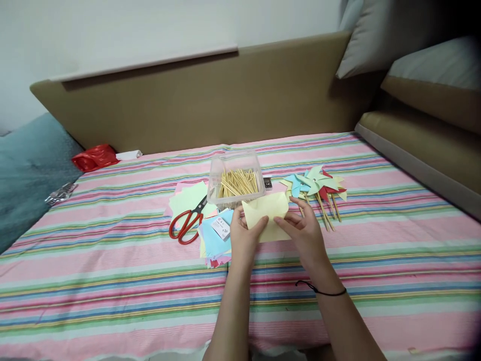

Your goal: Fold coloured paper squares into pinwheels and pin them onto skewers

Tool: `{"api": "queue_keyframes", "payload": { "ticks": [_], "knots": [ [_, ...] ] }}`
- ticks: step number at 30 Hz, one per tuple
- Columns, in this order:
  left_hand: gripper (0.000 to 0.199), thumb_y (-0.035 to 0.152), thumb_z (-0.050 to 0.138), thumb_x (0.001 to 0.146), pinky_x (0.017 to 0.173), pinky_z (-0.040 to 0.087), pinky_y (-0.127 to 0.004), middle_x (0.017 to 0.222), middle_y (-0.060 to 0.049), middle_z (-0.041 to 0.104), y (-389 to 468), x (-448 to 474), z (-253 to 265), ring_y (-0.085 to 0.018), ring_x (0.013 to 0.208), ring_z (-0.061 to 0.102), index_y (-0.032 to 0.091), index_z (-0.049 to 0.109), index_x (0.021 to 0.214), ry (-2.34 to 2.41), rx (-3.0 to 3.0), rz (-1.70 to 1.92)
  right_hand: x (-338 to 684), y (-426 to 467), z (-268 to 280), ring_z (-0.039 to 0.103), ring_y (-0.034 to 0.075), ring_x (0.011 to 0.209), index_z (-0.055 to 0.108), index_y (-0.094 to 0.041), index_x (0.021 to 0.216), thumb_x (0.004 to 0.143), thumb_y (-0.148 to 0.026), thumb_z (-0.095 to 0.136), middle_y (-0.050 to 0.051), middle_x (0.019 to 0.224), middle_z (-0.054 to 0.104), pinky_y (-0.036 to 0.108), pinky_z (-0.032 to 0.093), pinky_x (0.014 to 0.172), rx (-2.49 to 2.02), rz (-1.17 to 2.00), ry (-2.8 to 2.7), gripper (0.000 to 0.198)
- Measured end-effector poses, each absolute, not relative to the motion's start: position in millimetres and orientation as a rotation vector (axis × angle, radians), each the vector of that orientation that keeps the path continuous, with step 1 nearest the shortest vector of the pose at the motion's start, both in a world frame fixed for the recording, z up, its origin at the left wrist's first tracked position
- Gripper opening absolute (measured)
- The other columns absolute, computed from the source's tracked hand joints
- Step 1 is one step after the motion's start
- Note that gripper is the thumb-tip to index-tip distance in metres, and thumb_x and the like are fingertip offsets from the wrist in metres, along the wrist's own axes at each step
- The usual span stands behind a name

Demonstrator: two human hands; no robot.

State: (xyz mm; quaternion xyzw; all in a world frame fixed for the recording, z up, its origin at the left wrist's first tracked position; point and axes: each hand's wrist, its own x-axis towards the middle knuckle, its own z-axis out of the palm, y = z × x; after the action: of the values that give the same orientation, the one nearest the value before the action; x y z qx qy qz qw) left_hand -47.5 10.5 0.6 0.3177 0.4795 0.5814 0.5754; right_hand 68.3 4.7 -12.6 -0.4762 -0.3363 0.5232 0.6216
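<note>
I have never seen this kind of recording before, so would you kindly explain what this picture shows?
There is no machine here: these are a person's bare hands, seen by a camera worn on that person's head, looking forward and down. The left hand and right hand hold a sheet of yellow paper between them. On the striped cloth are red-handled scissors, coloured paper with a small white box on top, a clear container of thin sticks and, to the right, several pinwheels.
</note>
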Motion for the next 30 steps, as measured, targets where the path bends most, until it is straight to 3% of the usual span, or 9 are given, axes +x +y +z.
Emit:
{"api": "queue_keyframes", "payload": {
  "ticks": [9,16,30],
  "knots": [
    [0.043,0.034,0.074,0.069,0.056,0.049,-0.027,0.067,0.0,0.07,12.1,-50.6,1.9,-0.017,0.056,0.065,0.02,0.048,0.101,1.091,0.718,1.331,74.6,6.3,-15.9,0.069,0.021,0.071,0.042,-0.022,0.128,0.06,-0.035,0.082,0.002,0.076,0.073,0.034,0.056,0.065,-1.146,1.168,-0.824,0.08],
    [0.052,0.025,0.08,0.063,0.065,0.053,-0.03,0.083,-0.004,0.073,10.5,-51.0,0.7,-0.018,0.068,0.068,0.02,0.047,0.103,1.094,0.79,1.3,75.5,5.9,-16.4,0.069,0.021,0.069,0.044,-0.024,0.125,0.063,-0.035,0.08,0.001,0.073,0.072,0.034,0.056,0.062,-1.141,1.187,-0.844,0.072],
    [0.051,0.027,0.079,0.063,0.065,0.053,-0.03,0.081,-0.004,0.073,10.5,-51.3,1.6,-0.019,0.067,0.069,0.02,0.048,0.103,1.094,0.772,1.303,73.3,6.2,-16.2,0.071,0.024,0.078,0.046,-0.024,0.121,0.063,-0.036,0.081,0.006,0.085,0.076,0.035,0.057,0.065,-1.158,1.212,-0.845,0.069]
  ]
}}
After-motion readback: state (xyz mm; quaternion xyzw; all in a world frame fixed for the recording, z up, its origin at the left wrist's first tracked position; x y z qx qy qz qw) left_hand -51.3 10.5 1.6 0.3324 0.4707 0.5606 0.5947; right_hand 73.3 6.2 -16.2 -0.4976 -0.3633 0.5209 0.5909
